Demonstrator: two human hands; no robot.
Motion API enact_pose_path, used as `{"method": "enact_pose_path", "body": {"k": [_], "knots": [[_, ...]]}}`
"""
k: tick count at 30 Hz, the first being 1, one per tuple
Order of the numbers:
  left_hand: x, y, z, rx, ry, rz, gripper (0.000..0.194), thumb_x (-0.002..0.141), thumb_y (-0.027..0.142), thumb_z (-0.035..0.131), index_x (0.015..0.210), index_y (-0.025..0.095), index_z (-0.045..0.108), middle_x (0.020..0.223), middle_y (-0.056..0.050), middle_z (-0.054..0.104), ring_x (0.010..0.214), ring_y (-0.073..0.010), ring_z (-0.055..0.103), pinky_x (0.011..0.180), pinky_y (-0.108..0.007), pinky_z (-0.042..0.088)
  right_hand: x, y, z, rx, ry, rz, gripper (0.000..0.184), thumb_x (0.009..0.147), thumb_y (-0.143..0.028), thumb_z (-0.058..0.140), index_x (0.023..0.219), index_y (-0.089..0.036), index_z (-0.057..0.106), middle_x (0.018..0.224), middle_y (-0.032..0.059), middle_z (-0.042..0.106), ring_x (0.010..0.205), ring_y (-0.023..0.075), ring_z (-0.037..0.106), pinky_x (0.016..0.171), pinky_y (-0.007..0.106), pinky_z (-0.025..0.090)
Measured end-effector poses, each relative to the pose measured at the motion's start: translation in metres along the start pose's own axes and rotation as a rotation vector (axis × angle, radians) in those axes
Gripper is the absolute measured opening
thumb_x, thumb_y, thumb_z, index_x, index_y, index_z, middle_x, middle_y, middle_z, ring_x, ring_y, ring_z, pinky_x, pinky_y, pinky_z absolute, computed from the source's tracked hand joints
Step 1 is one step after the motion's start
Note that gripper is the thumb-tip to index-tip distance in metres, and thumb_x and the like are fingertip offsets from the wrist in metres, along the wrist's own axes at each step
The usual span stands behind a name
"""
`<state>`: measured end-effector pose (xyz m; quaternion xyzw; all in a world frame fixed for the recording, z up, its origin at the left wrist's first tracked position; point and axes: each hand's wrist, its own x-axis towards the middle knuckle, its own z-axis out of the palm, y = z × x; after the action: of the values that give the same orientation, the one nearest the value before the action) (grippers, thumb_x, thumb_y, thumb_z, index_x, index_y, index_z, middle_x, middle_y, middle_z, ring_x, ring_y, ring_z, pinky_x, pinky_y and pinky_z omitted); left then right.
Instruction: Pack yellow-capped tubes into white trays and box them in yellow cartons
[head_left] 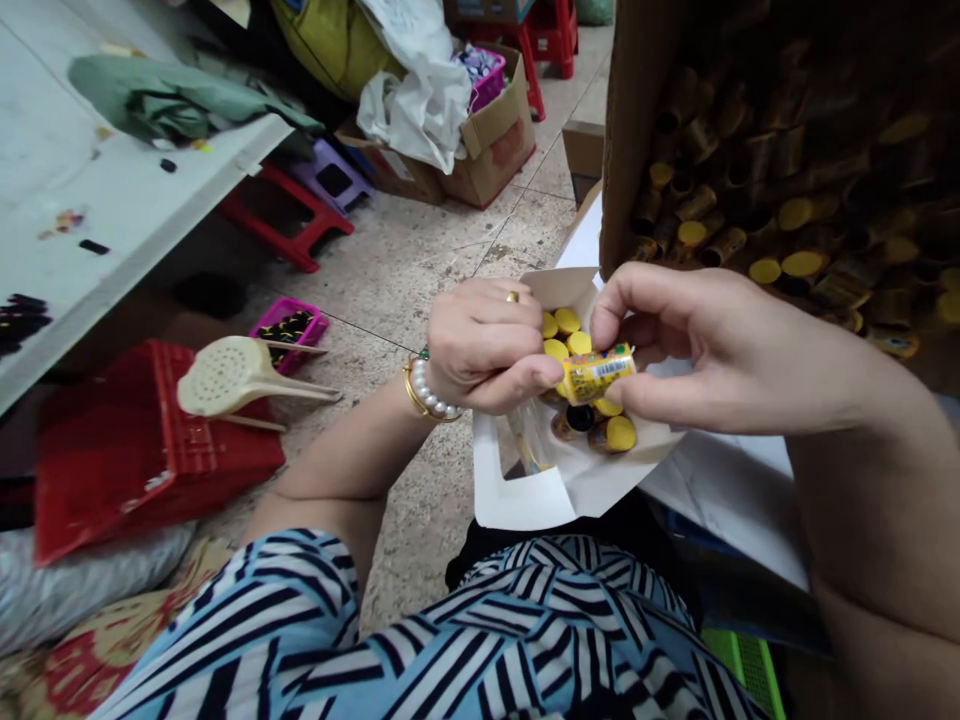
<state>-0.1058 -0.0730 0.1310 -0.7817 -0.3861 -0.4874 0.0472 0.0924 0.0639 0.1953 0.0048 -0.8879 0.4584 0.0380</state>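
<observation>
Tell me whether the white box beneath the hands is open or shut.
Open: no lid covers the white box, and several small yellow-ended tubes show inside it.

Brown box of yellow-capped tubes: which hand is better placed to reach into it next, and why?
Probably the right hand: it is nearer the brown box, which stands on that side. It would first need to release the yellow tube it grips. The left hand is farther, across the white carton.
</observation>
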Motion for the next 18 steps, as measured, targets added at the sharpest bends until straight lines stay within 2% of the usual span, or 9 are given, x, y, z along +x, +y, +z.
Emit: {"method": "enact_pose_path", "body": {"k": [3, 6, 8, 11, 15, 18], "knots": [[0.0, 0.0, 0.002, -0.02, 0.021, -0.012, 0.05, 0.099, 0.041, 0.053, 0.055, 0.02, 0.044, 0.046, 0.003, 0.042, 0.043, -0.0084, 0.04, 0.051, -0.03, 0.032, 0.006, -0.003, 0.014, 0.18, -0.008, -0.037, 0.038, 0.076, -0.011, 0.066, 0.113, -0.02, 0.058, 0.098, 0.0008, 0.063, 0.085, 0.0127, 0.061, 0.07, 0.024, 0.049], [-0.003, -0.001, 0.004, -0.1, 0.113, -0.063, 0.055, 0.104, 0.044, 0.037, 0.055, 0.02, 0.039, 0.048, 0.002, 0.038, 0.044, -0.0095, 0.035, 0.052, -0.031, 0.03, 0.015, 0.002, 0.034, 0.282, 0.131, -0.022, 0.031, 0.077, -0.014, 0.064, 0.105, -0.02, 0.055, 0.091, -0.0012, 0.058, 0.079, 0.0103, 0.057, 0.065, 0.022, 0.045], [-0.005, -0.001, 0.007, -0.075, 0.194, -0.13, 0.055, 0.105, 0.043, 0.036, 0.056, 0.019, 0.038, 0.049, 0.003, 0.036, 0.044, -0.0087, 0.034, 0.052, -0.031, 0.028, 0.02, 0.004, 0.048, 0.251, 0.203, -0.025, 0.027, 0.076, -0.015, 0.064, 0.099, -0.021, 0.051, 0.085, -0.0034, 0.056, 0.073, 0.0091, 0.053, 0.063, 0.022, 0.041], [-0.007, -0.001, 0.01, 0.052, 0.261, -0.168, 0.049, 0.103, 0.036, 0.045, 0.058, 0.019, 0.038, 0.051, 0.004, 0.034, 0.044, -0.0077, 0.032, 0.052, -0.031, 0.025, 0.022, 0.002, 0.06, 0.091, 0.246, -0.037, 0.029, 0.074, -0.016, 0.066, 0.098, -0.021, 0.05, 0.079, -0.0058, 0.053, 0.068, 0.0093, 0.049, 0.062, 0.024, 0.038], [-0.009, -0.002, 0.01, 0.059, 0.222, -0.078, 0.049, 0.104, 0.04, 0.042, 0.059, 0.02, 0.038, 0.051, 0.004, 0.036, 0.044, -0.0087, 0.035, 0.052, -0.032, 0.026, 0.016, -0.002, 0.043, -0.113, 0.204, -0.028, 0.026, 0.08, -0.025, 0.072, 0.102, -0.022, 0.058, 0.088, -0.001, 0.06, 0.077, 0.0144, 0.055, 0.07, 0.028, 0.042], [-0.016, -0.004, 0.005, -0.036, 0.161, -0.048, 0.058, 0.106, 0.046, 0.033, 0.055, 0.02, 0.04, 0.046, 0.002, 0.038, 0.043, -0.0102, 0.042, 0.052, -0.032, 0.031, 0.014, 0.006, 0.021, -0.228, 0.268, 0.02, 0.021, 0.08, -0.034, 0.077, 0.093, -0.022, 0.065, 0.098, 0.0054, 0.063, 0.086, 0.0201, 0.058, 0.077, 0.034, 0.047]]}}
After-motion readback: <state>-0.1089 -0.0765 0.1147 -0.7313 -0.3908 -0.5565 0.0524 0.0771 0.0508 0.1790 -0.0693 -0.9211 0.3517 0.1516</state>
